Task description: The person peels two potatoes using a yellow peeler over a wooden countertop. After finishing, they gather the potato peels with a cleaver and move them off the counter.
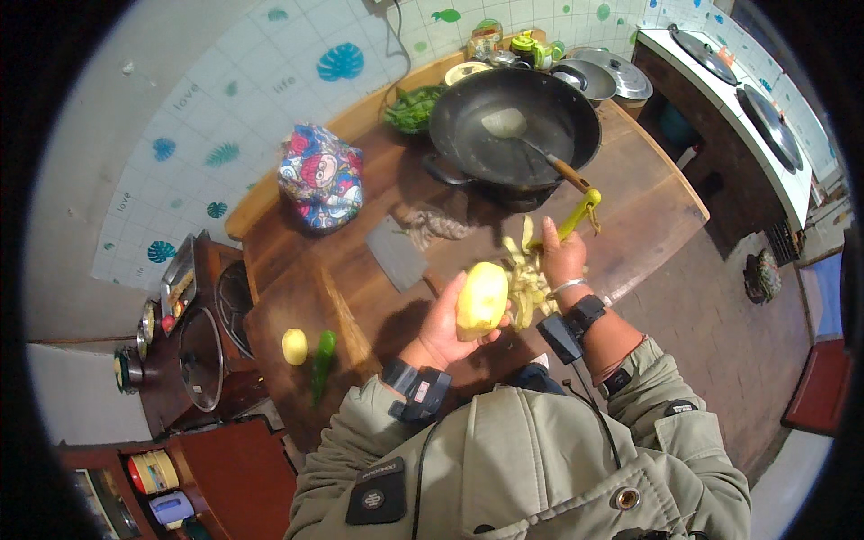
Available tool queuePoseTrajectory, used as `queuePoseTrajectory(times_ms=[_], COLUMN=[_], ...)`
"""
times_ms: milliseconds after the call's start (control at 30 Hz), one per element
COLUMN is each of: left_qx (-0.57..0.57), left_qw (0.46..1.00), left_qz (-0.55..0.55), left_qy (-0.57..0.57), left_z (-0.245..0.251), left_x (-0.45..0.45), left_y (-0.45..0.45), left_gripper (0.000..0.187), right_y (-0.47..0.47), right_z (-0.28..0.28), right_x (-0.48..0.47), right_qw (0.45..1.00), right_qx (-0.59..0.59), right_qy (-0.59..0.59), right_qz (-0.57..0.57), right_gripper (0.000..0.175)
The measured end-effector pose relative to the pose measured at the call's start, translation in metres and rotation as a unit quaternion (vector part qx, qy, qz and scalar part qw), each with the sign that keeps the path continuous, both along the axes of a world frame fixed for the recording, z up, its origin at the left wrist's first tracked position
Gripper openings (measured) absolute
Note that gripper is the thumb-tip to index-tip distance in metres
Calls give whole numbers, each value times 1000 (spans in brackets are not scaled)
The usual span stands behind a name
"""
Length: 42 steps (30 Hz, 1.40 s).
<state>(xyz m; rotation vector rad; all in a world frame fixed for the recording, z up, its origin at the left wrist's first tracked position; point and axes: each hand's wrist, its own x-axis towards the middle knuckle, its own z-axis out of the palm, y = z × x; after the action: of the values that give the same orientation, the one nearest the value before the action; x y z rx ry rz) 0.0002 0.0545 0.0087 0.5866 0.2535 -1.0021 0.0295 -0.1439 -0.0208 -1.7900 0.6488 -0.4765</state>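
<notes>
A large peeled potato (482, 301) rests in my left hand (442, 327), its pale yellow side turned up. My right hand (564, 260) grips a yellow-green peeler (579, 214) by its handle; the blade end is hard to make out. Under and between my hands lies a heap of potato peelings (530, 290) on the wooden table. Beyond my left hand, a cleaver (397, 253) lies flat, its grey blade toward me, near a crumpled greyish cloth (439, 226). A smaller peeled potato (294, 347) and a green chili pepper (324, 361) lie off to the left.
A black wok (466, 152) holding a wooden-handled ladle (570, 174) stands at the table's back. Beside it are leafy greens (412, 108) and a patterned fabric bundle (320, 177). Lidded pots (617, 71) and jars crowd the back edge. A tiled stove (732, 88) stands right.
</notes>
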Motion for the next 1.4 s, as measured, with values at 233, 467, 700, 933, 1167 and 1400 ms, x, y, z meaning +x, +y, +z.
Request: queuePoseTrajectory(times_ms=[233,467,700,933,1167,1400], left_qx=[-14,-13,-22,-42,-16,44], left_qw=[999,997,996,994,994,994], left_qz=[37,53,80,95,105,97], left_qy=[30,51,32,37,3,28], left_z=[-7,-10,-1,2,-7,-17], left_x=[4,4,-5,-7,-1,7], left_y=[0,-5,-17,-22,-9,-4], left_gripper=[55,56,61,61,58,52], right_y=[4,18,35,38,3,11], right_z=[5,20,29,33,33,35], right_x=[-8,-11,-16,-24,-13,-21], right_qw=[970,958,902,940,957,968], right_qx=[234,265,417,326,278,217], right_qy=[-12,-58,-68,-51,-76,-25], right_qz=[66,96,83,90,28,124], right_gripper=[38,38,42,44,38,36])
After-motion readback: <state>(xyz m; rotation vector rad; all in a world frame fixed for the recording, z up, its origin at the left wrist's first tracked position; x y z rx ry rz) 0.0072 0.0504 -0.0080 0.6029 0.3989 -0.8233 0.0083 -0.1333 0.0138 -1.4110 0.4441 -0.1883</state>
